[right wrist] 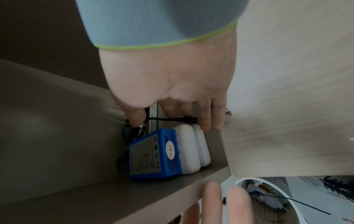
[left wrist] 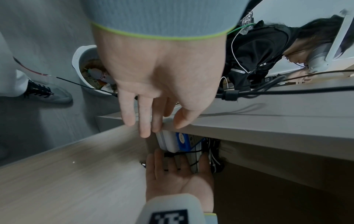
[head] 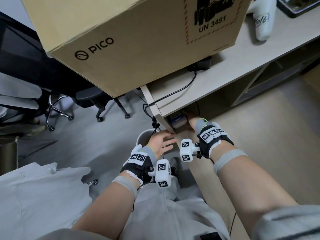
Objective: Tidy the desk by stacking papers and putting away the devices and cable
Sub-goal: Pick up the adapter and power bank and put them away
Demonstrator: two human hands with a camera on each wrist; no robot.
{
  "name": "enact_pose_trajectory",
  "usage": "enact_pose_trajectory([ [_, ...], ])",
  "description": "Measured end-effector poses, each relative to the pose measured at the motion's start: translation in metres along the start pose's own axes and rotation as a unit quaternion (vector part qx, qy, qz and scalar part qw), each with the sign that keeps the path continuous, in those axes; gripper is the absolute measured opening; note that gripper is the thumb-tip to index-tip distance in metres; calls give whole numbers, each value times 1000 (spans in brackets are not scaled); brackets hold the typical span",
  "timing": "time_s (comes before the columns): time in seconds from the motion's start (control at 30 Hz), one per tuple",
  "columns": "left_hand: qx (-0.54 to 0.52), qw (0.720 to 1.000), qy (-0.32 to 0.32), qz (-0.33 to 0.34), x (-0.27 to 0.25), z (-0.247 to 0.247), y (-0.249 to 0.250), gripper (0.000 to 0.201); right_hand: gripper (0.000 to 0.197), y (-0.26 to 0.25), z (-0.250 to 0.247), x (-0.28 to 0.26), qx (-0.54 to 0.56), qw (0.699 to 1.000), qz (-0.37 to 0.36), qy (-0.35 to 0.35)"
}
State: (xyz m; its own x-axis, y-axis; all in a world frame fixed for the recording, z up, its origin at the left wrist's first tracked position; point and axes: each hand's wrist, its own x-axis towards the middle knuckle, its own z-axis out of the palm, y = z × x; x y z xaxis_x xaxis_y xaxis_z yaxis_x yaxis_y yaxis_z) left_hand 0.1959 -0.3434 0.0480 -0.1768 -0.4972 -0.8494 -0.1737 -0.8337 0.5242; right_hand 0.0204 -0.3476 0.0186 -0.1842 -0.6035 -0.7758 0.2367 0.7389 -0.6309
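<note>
Under the desk (head: 233, 54), at 12 o'clock from the right hand (right wrist: 168, 84): fingers pinch a black cable (right wrist: 172, 119) inside the compartment (right wrist: 57, 121), beside a blue device (right wrist: 153, 153) and white cases (right wrist: 189, 145) (already stowed). Left hand (head: 160, 141) open, empty. Papers unseen. Waste bin (left wrist: 80, 60), 9 o'clock, holds rubbish.

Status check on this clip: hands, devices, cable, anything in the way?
Right hand pinching black cable inside cabinet. Left hand open at cabinet edge. Blue device and white devices stowed. Nothing blocking.
</note>
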Motion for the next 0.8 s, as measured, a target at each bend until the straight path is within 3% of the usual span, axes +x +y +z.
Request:
enact_pose_trajectory([
  [0.17,41,999,10,-24,-5,9,5,26,43,6,-12,-12,14,995,31,89],
  [0.3,120,991,-40,-45,-4,36,-13,20,47,26,-35,-68,104,984,24,141],
  [0.53,198,964,-170,-41,-45,121,-64,11,22,122,-84,-180,220,944,70,236],
  [0.67,253,941,-223,-28,-79,159,-97,21,9,177,-104,-228,274,918,78,276],
  [0.8,308,918,-250,7,-122,202,-146,21,35,236,-136,-283,358,883,44,299],
])
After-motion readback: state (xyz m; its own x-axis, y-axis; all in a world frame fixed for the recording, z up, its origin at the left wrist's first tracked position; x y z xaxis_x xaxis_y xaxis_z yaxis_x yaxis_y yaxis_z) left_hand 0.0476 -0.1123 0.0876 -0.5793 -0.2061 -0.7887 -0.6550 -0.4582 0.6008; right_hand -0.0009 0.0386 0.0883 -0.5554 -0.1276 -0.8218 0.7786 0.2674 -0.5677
